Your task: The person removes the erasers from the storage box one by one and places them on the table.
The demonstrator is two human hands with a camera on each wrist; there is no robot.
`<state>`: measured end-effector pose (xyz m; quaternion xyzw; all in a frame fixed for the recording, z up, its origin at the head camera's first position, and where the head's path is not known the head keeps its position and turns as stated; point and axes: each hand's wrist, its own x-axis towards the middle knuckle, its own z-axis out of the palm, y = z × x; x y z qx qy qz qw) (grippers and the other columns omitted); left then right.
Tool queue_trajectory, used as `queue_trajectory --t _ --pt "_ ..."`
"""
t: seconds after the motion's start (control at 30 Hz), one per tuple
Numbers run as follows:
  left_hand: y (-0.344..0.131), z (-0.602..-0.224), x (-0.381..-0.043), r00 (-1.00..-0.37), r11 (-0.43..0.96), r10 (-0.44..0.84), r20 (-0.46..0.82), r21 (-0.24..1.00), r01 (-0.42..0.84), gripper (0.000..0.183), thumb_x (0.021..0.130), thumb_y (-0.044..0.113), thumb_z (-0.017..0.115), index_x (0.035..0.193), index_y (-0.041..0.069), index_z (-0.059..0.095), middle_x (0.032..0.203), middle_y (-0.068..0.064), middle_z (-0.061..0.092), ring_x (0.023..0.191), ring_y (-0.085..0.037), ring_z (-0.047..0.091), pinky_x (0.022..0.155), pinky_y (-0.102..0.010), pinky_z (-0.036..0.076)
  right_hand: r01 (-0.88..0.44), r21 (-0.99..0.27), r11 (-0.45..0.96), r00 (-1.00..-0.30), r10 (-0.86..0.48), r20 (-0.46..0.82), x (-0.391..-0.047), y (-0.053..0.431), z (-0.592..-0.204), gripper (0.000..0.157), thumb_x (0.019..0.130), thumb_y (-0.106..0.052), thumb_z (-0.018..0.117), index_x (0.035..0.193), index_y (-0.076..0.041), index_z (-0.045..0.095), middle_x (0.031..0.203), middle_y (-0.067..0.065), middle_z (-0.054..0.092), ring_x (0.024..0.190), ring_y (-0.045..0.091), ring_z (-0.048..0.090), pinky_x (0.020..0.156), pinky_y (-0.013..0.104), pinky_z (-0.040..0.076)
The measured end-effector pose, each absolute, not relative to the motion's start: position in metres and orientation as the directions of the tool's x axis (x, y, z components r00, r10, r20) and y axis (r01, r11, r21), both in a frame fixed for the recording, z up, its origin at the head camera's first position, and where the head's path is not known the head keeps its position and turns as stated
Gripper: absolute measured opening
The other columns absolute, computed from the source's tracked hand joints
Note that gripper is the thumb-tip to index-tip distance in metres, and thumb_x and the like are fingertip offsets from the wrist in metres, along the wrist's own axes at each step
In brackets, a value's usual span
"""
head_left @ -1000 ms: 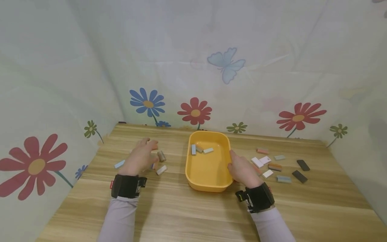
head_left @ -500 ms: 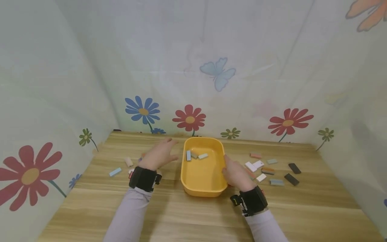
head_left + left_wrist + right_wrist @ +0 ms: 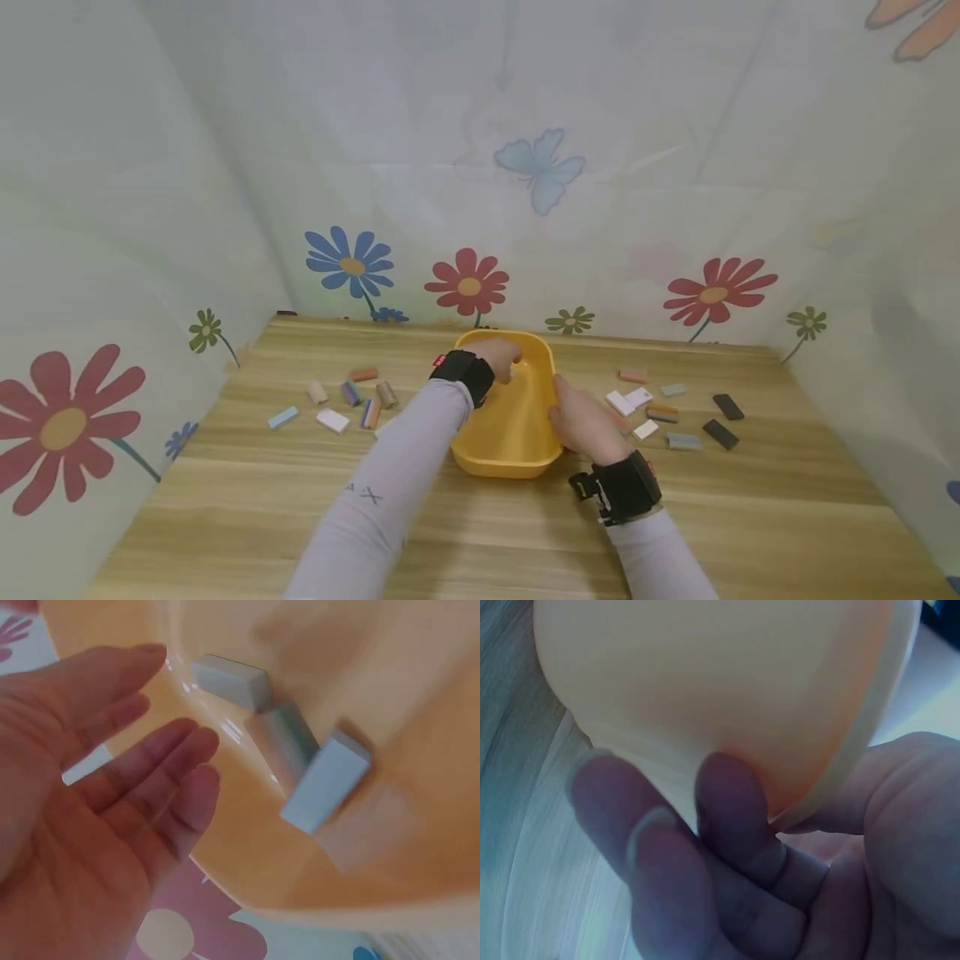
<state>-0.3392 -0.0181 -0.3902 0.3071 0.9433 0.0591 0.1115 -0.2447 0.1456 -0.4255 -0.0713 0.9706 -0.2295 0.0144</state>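
My left hand (image 3: 498,357) is over the far part of a yellow plastic bin (image 3: 495,468). In the left wrist view its fingers are relaxed, and nothing shows between them. Inside the bin lie three small eraser-like blocks: a greyish-white one (image 3: 231,681), a striped one (image 3: 283,739) and a pale blue one (image 3: 328,782). In the head view my left hand mostly covers them. My right hand (image 3: 588,423) grips the bin's right rim. The right wrist view shows the thumb at the rim and fingers (image 3: 731,799) against the outer wall.
Left of the bin several small blocks are scattered, among them a light blue one (image 3: 282,417), a white one (image 3: 332,420) and an orange one (image 3: 364,374). To the right lie more, including two black ones (image 3: 721,434). A floral curtain (image 3: 360,192) stands behind the wooden table (image 3: 225,533).
My left hand has moved right, from among the left-hand blocks to over the bin. My right hand keeps its hold on the rim. The head view has shifted slightly.
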Motion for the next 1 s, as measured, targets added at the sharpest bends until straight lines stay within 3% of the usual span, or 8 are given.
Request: queue_trajectory --t 0.2,0.37,0.63,0.83,1.0 --pt "-0.007 -0.419 -0.358 -0.851 0.860 0.504 -0.149 0.175 0.479 0.014 0.087 0.007 0.069 0.099 0.015 0.067 0.091 0.001 0.063 0.084 -0.021 0.057 0.079 -0.032 0.047 -0.129 -0.434 0.892 -0.989 -0.145 -0.005 -0.245 0.143 -0.427 0.053 0.095 -0.006 0.052 0.144 0.006 0.036 0.096 0.019 0.062 0.062 0.020 0.057 0.050 0.029 0.045" --pt "-0.002 -0.449 -0.374 -0.858 0.858 0.509 -0.074 0.123 0.498 0.009 0.091 0.011 0.064 0.084 0.016 0.066 0.085 0.003 0.064 0.083 -0.018 0.059 0.079 -0.028 0.046 -0.107 -0.434 0.894 -0.991 -0.132 -0.028 -0.245 0.140 -0.425 0.055 0.096 -0.007 0.052 0.146 0.003 0.034 0.100 0.020 0.062 0.063 0.020 0.057 0.050 0.030 0.045" --pt "0.001 -0.465 -0.376 -0.877 0.865 0.479 -0.038 0.193 0.464 0.007 0.092 0.016 0.063 0.088 0.020 0.059 0.086 0.005 0.060 0.083 -0.016 0.055 0.078 -0.030 0.044 -0.105 -0.418 0.903 -0.991 -0.128 -0.028 -0.246 0.140 -0.423 0.055 0.096 -0.008 0.053 0.146 0.005 0.034 0.092 0.019 0.062 0.057 0.018 0.056 0.049 0.029 0.045" --pt "0.007 -0.471 -0.377 -0.926 0.841 0.367 -0.082 0.454 0.294 0.017 0.090 0.024 0.054 0.077 0.015 0.062 0.071 0.002 0.059 0.071 -0.017 0.057 0.068 -0.030 0.042 -0.104 -0.413 0.905 -0.991 -0.129 -0.032 -0.246 0.142 -0.423 0.054 0.097 -0.008 0.052 0.146 0.005 0.033 0.089 0.018 0.061 0.057 0.018 0.056 0.048 0.029 0.044" --pt "0.013 -0.470 -0.375 -0.910 0.864 0.405 -0.085 0.361 0.351 0.015 0.091 0.022 0.055 0.078 0.018 0.060 0.073 0.004 0.059 0.073 -0.016 0.055 0.071 -0.029 0.041 -0.115 -0.401 0.909 -0.991 -0.133 -0.019 -0.247 0.145 -0.424 0.054 0.096 -0.008 0.053 0.144 0.006 0.035 0.091 0.018 0.062 0.062 0.020 0.056 0.050 0.029 0.044"
